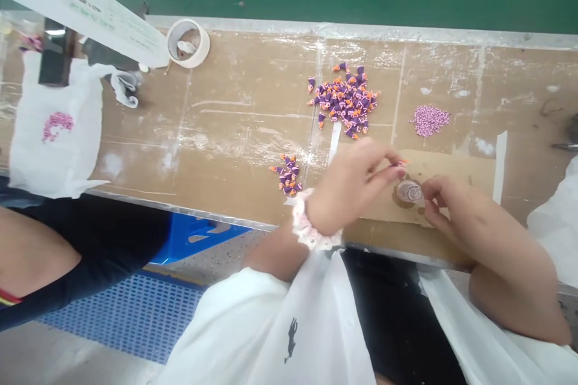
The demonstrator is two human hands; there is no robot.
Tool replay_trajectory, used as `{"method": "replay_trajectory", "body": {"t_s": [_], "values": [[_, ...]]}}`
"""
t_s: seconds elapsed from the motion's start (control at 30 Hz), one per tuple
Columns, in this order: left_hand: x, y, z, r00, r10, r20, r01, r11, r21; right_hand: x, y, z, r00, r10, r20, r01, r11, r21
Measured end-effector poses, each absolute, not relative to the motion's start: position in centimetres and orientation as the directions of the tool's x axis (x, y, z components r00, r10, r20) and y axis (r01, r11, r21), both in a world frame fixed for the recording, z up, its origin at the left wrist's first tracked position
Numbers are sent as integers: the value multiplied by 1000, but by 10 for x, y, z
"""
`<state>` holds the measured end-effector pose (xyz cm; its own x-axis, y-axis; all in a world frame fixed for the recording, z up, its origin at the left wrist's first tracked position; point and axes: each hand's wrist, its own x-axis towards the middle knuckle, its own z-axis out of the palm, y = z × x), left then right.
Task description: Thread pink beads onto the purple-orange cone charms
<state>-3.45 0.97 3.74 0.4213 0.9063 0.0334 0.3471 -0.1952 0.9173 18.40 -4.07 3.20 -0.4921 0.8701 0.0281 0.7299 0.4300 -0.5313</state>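
Observation:
My left hand (356,183), with a white ruffled band (311,222) on its wrist, pinches a small purple-and-orange figure (401,163) between thumb and fingertips. Just below that figure stands a small clear cup (409,191) on the brown work surface. At the cup's right side is my right hand (447,201), its fingers curled together; what they hold, if anything, is too small to make out. A large pile of purple-and-orange figures (347,99) lies beyond my left hand, and a smaller group (288,175) sits to its left. Farther right is a heap of tiny pink pieces (430,120).
A roll of white tape (203,48) and a printed white box or sheet (90,9) are at the back left. A white bag (58,132) with pink pieces and a dark phone-like object (55,54) lie far left. Another person's leg (36,252) is beside a blue stool (189,237).

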Motion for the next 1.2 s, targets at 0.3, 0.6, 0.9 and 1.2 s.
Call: {"method": "replay_trajectory", "body": {"t_s": [0.3,0.6,0.9,1.2], "values": [[-6,7,21,541,816,-204,-253,389,886,185,-45,24,-448,894,-17,747,364,-555],[-5,7,14,700,675,-231,-409,645,646,172,-42,45,-156,970,188,401,237,-885],[-3,3,9,803,575,-159,-396,713,578,165,-40,47,-149,929,339,355,370,-858],[-1,3,12,818,548,-176,-384,747,542,163,-40,46,-186,922,338,379,385,-841]]}}
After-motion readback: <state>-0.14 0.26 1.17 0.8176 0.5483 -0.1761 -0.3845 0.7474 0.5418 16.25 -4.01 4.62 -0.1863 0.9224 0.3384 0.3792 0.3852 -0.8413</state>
